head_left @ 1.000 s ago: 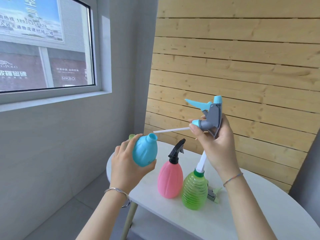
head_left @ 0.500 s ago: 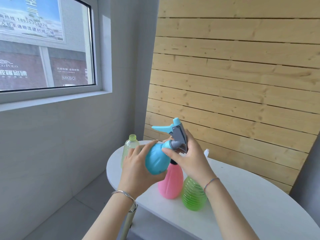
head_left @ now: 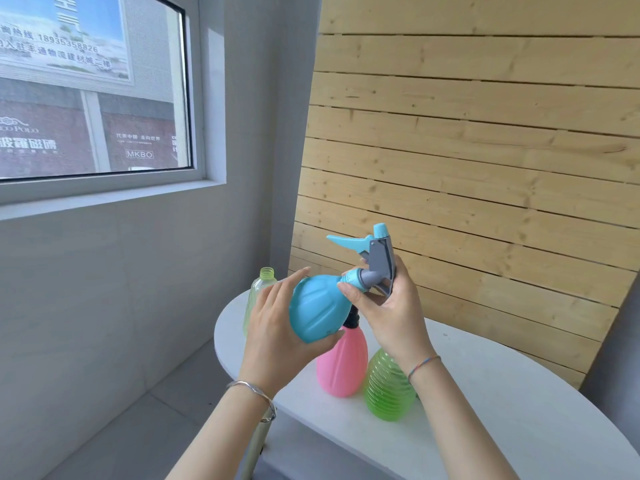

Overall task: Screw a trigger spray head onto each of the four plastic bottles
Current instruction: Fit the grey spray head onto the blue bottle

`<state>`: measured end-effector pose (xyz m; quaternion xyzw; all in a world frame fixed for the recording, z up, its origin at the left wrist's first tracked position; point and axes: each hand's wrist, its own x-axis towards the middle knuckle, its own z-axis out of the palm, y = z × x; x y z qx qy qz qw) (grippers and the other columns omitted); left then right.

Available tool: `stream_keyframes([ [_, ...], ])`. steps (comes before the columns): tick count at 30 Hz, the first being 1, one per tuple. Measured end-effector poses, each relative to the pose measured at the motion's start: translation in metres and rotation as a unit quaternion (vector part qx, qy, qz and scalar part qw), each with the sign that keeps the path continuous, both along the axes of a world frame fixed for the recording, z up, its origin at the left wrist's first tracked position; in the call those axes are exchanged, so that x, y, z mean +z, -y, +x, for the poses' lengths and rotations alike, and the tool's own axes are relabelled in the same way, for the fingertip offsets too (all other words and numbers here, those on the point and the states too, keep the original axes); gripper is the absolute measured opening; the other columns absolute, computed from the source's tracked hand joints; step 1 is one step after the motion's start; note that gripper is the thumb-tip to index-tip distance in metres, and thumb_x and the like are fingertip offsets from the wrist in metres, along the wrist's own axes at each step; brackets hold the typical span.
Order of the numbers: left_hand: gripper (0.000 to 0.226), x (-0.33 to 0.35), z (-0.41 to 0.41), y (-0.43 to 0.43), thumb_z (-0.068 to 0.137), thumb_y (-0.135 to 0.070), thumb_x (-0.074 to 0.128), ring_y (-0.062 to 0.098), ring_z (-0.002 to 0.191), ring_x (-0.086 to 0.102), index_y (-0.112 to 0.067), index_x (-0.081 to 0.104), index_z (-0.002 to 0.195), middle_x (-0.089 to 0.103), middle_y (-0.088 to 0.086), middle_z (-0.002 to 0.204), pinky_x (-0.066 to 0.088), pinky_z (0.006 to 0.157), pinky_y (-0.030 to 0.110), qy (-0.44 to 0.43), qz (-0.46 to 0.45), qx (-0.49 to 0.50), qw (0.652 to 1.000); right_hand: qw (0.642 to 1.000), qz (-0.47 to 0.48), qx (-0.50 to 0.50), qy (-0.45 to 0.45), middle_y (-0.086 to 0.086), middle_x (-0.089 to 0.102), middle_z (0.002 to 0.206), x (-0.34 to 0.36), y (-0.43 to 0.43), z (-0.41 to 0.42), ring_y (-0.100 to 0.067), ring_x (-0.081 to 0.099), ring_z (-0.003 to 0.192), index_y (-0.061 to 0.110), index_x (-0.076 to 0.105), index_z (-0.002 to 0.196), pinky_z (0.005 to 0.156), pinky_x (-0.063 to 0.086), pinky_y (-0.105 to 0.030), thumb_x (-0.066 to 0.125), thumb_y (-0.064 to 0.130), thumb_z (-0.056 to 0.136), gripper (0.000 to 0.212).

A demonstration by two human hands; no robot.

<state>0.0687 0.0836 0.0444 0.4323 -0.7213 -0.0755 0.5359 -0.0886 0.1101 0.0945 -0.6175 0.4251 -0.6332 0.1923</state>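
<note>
My left hand (head_left: 273, 337) cups a blue bottle (head_left: 317, 306), held tilted in the air above the table. A blue and grey trigger spray head (head_left: 375, 259) sits on the bottle's neck, and my right hand (head_left: 389, 313) grips it at the collar. Below them on the white table (head_left: 502, 410) stand a pink bottle (head_left: 343, 365) with a black spray head, mostly hidden, and a ribbed green bottle (head_left: 388, 389) whose top my right arm hides. A pale green bottle (head_left: 258, 289) with an open neck stands at the table's far left edge.
A slatted wooden panel (head_left: 467, 168) leans against the wall right behind the table. A window (head_left: 90, 88) and a grey wall are to the left. The table's rounded left edge drops to a tiled floor (head_left: 138, 427).
One second ago the spray head was held apart from the blue bottle with its tube in the air. The head has since come down onto the neck, and both hands have lifted slightly.
</note>
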Motion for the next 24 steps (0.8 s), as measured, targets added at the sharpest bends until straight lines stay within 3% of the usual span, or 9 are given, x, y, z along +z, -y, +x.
stream_keyframes([
  [3,0.105,-0.002,-0.001,0.002,0.050,-0.063,0.079,-0.008,0.118,0.035,-0.027,0.038,0.140,0.044,-0.028,0.125,0.032,0.102,0.022,-0.049,0.020,-0.012,0.999,1.000,-0.018,-0.005,0.013,0.036,0.065,0.088,-0.001,0.002,-0.002,0.010,0.064,0.085,0.038,0.050,0.097,0.070,0.048,-0.006,0.078,0.011,0.074,0.045],
  [7,0.130,0.001,0.000,0.001,0.041,-0.077,0.074,0.013,0.133,0.038,-0.028,0.020,0.149,0.039,-0.007,0.142,0.037,0.110,0.036,-0.146,0.152,-0.041,0.977,0.998,-0.036,-0.016,0.043,0.022,0.067,0.089,-0.003,0.005,-0.005,0.007,0.065,0.085,0.037,0.054,0.100,0.071,0.052,-0.011,0.078,0.008,0.074,0.046],
  [8,0.122,0.002,0.001,0.002,0.042,-0.077,0.072,0.013,0.133,0.040,-0.032,0.026,0.145,0.039,-0.006,0.143,0.038,0.109,0.035,-0.173,0.189,-0.054,0.965,0.998,-0.033,-0.012,0.052,0.018,0.066,0.091,-0.003,0.006,-0.007,0.004,0.066,0.086,0.034,0.055,0.102,0.073,0.054,-0.016,0.078,0.007,0.074,0.045],
  [10,0.073,0.007,0.004,0.004,0.053,-0.077,0.063,0.013,0.124,0.052,-0.047,0.051,0.118,0.050,-0.008,0.137,0.044,0.099,0.032,-0.252,0.256,-0.096,0.928,0.997,-0.027,0.006,0.069,0.009,0.066,0.095,-0.002,0.008,-0.012,-0.004,0.067,0.088,0.026,0.056,0.103,0.075,0.056,-0.024,0.077,0.005,0.075,0.041],
  [12,0.040,0.012,0.008,0.005,0.075,-0.074,0.051,0.011,0.109,0.066,-0.045,0.070,0.095,0.069,-0.007,0.121,0.050,0.092,0.033,-0.318,0.304,-0.172,0.882,0.996,-0.020,0.040,0.076,0.001,0.068,0.095,-0.001,0.008,-0.015,-0.010,0.067,0.090,0.017,0.056,0.102,0.074,0.054,-0.023,0.075,0.003,0.075,0.036],
  [14,0.034,0.012,0.011,0.007,0.089,-0.064,0.044,0.008,0.100,0.070,-0.046,0.073,0.094,0.075,-0.008,0.109,0.052,0.085,0.032,-0.344,0.325,-0.227,0.851,0.995,-0.007,0.072,0.071,0.005,0.070,0.091,-0.001,0.009,-0.015,-0.009,0.069,0.091,0.014,0.057,0.100,0.070,0.054,-0.023,0.074,0.001,0.076,0.033],
  [17,0.030,0.011,0.011,0.005,0.085,-0.063,0.048,0.014,0.104,0.070,-0.047,0.070,0.099,0.072,-0.005,0.117,0.058,0.079,0.037,-0.372,0.337,-0.249,0.828,0.995,0.005,0.079,0.058,0.000,0.071,0.094,-0.002,0.010,-0.014,-0.006,0.069,0.090,0.009,0.059,0.102,0.067,0.054,-0.022,0.075,0.003,0.075,0.032],
  [21,0.060,0.013,0.014,0.005,0.069,-0.070,0.057,0.017,0.109,0.067,-0.037,0.059,0.118,0.059,-0.002,0.132,0.060,0.072,0.034,-0.379,0.319,-0.233,0.837,0.996,0.019,0.080,0.021,0.006,0.073,0.092,-0.002,0.011,-0.023,-0.004,0.068,0.087,0.014,0.064,0.095,0.071,0.054,-0.022,0.077,0.004,0.074,0.026],
  [24,0.056,0.014,0.015,0.004,0.074,-0.074,0.050,0.015,0.097,0.072,-0.039,0.058,0.117,0.070,-0.002,0.118,0.060,0.068,0.036,-0.371,0.344,-0.237,0.830,0.995,0.030,0.087,0.023,0.011,0.073,0.086,-0.004,0.011,-0.025,-0.003,0.067,0.086,0.017,0.064,0.091,0.072,0.053,-0.021,0.077,0.008,0.073,0.023],
])
